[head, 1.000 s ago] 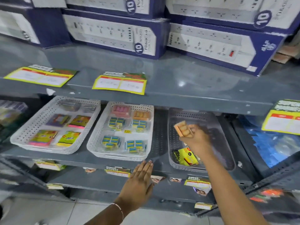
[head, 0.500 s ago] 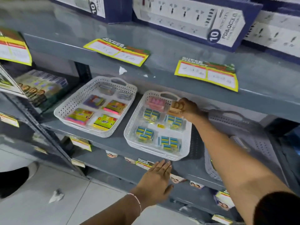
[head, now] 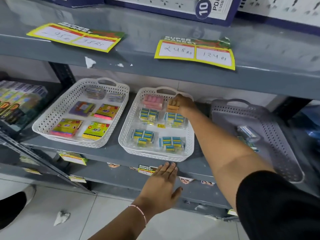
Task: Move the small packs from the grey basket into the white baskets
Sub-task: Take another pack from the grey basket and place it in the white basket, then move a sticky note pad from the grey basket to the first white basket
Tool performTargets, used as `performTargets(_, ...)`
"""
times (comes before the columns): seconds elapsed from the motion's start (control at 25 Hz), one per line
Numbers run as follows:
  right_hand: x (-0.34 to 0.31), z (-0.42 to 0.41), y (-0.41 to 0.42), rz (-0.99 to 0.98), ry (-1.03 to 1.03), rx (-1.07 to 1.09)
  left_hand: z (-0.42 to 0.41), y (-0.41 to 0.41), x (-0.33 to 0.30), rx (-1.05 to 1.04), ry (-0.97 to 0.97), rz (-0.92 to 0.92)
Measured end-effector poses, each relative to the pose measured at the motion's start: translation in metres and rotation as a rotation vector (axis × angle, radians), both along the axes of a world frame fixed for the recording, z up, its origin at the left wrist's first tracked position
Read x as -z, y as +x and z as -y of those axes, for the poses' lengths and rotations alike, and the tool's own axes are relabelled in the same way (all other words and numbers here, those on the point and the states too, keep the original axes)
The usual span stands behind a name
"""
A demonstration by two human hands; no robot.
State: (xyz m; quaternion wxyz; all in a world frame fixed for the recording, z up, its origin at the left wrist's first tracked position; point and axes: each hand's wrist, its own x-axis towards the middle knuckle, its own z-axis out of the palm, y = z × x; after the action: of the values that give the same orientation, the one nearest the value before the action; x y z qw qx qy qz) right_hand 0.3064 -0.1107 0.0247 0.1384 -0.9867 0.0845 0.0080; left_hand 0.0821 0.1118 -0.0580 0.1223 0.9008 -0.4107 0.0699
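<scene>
The right hand [head: 184,103] reaches deep into the middle white basket [head: 156,156], at its far right corner, fingers down on the orange pack [head: 171,105] there; whether they grip it or have let go, I cannot tell. Beside it, in the far left corner, lies a pink pack [head: 153,101], and 4 clusters of blue-and-yellow packs [head: 149,114] fill the rest of that basket. The left hand [head: 161,184] lies flat and spread against the front edge of the shelf [head: 107,154], just below the basket's near rim, holding nothing. At the right end of the shelf the grey basket [head: 284,160] sits tilted, with a clear-wrapped pack [head: 248,133] inside. The left white basket [head: 57,116] holds colourful packs.
</scene>
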Motion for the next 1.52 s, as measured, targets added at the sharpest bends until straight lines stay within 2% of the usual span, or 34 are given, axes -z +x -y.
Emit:
performTargets(0.12, 0.015, 0.006, 0.009, 0.012, 0.002, 0.032, 0.0, 0.0, -0.004, -0.002, 0.004, -0.006)
performTargets(0.2, 0.011, 0.0, 0.005, -0.051, 0.027, 0.065, 0.0, -0.002, -0.005, -0.008, 0.016, -0.017)
performTargets(0.24, 0.0, -0.004, -0.001, -0.02, -0.041, 0.04, 0.0, -0.002, -0.005, -0.016, 0.025, -0.019)
performTargets(0.32, -0.014, -0.011, -0.013, 0.039, -0.051, -0.001, 0.001, -0.002, -0.005, -0.028, 0.046, -0.02)
performTargets(0.36, -0.019, -0.011, -0.026, 0.084, -0.017, -0.031, 0.001, -0.003, -0.005, -0.027, 0.05, -0.021)
performTargets(0.44, -0.032, -0.008, -0.069, 0.228, 0.197, -0.029, 0.002, -0.006, -0.006, -0.039, 0.061, -0.044)
performTargets(0.52, -0.037, 0.01, -0.123, 0.361, 0.37, 0.107, 0.006, -0.01, -0.008, -0.071, 0.076, -0.074)
performTargets(0.6, -0.031, 0.045, -0.179, 0.398, 0.405, 0.314, 0.013, -0.014, -0.006, -0.07, 0.076, -0.078)
performTargets(0.64, -0.026, 0.068, -0.205, 0.355, 0.373, 0.423, 0.019, -0.017, -0.006, -0.061, 0.08, -0.079)
performTargets(0.72, -0.014, 0.103, -0.246, 0.101, 0.314, 0.559, 0.03, -0.02, -0.004, -0.042, 0.088, -0.086)
performTargets(0.8, -0.01, 0.114, -0.27, -0.164, 0.323, 0.58, 0.042, -0.022, -0.005, -0.011, 0.096, -0.097)
performTargets(0.88, -0.011, 0.112, -0.278, -0.269, 0.329, 0.556, 0.053, -0.025, -0.004, 0.014, 0.104, -0.1)
performTargets(1.0, -0.017, 0.103, -0.271, -0.344, 0.214, 0.536, 0.068, -0.03, 0.0, 0.037, 0.127, -0.118)
performTargets(1.2, -0.008, 0.088, -0.25, -0.417, 0.01, 0.517, 0.074, -0.032, 0.0, 0.048, 0.085, -0.05)
performTargets(1.4, -0.013, 0.086, -0.248, -0.418, 0.003, 0.514, 0.057, -0.035, -0.018, 0.03, -0.044, -0.028)
performTargets(1.52, -0.023, 0.08, -0.25, -0.403, 0.136, 0.523, 0.036, -0.036, -0.019, -0.004, -0.067, -0.024)
